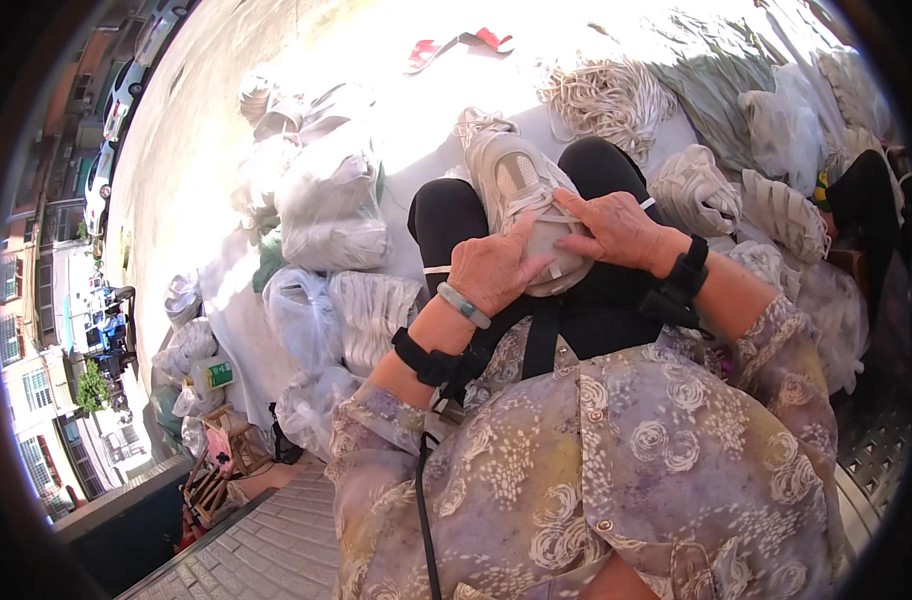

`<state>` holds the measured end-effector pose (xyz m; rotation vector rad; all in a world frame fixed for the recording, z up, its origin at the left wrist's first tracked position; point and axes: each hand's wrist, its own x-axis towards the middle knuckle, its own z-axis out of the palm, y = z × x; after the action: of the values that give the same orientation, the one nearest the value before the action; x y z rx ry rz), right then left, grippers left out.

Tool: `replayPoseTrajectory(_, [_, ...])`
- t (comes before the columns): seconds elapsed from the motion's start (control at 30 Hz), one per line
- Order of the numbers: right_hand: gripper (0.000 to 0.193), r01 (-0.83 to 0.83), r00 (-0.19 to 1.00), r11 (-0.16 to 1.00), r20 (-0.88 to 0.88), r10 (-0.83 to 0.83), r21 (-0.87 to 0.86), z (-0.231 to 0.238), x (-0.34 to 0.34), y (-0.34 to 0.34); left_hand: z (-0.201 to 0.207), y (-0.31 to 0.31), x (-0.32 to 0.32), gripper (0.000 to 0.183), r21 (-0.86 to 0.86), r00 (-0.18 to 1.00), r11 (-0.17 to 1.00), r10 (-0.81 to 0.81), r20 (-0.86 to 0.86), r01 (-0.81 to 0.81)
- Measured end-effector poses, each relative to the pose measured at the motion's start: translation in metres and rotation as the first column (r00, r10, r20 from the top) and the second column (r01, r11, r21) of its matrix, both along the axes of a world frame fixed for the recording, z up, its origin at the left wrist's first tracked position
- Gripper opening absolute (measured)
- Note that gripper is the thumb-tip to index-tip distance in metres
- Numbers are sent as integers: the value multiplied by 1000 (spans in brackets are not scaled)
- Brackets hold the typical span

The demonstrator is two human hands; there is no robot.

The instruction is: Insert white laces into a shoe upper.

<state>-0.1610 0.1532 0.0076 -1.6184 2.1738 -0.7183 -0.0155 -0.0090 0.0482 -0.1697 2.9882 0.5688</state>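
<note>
A pale beige sneaker (516, 172) lies lengthwise on my lap between my knees, its toe pointing toward me. My left hand (491, 265) presses along the shoe's left side, thumb stretched across the front part. From the right, my right hand (614, 232) has its fingers at the laces, thumb and index close together over them. Whether a lace end is pinched there is too small to tell. A second shoe or part of one shows just behind the heel. Each wrist wears a black strap, and a pale bangle sits on the left one.
Bagged shoes in clear plastic (334, 205) are piled to the left. On the right lie loose sneakers (696, 190) and more plastic bags. A heap of pale laces (616, 105) is beyond my right knee. A small wooden chair (221, 455) stands at lower left.
</note>
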Motion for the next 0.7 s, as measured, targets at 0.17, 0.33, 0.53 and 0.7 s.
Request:
replayPoseTrajectory(0.17, [55,-15,1000,1000,-1,15,-2,-1,0,-1,-14,-17,27,13,-107,989,994,22,-149,-38])
replayPoseTrajectory(0.33, [50,-41,998,999,-44,43,34,1,0,-2,5,-13,37,6,-179,961,982,-108,-254,63])
replayPoseTrajectory(0.53, [49,-21,1000,1000,10,21,-10,-2,2,0,9,-12,46,7,-232,960,970,-126,-250,67])
replayPoseTrajectory(0.7, [32,22,996,993,94,-11,-115,3,-6,6,-4,-21,50,7,-164,977,985,24,-212,-60])
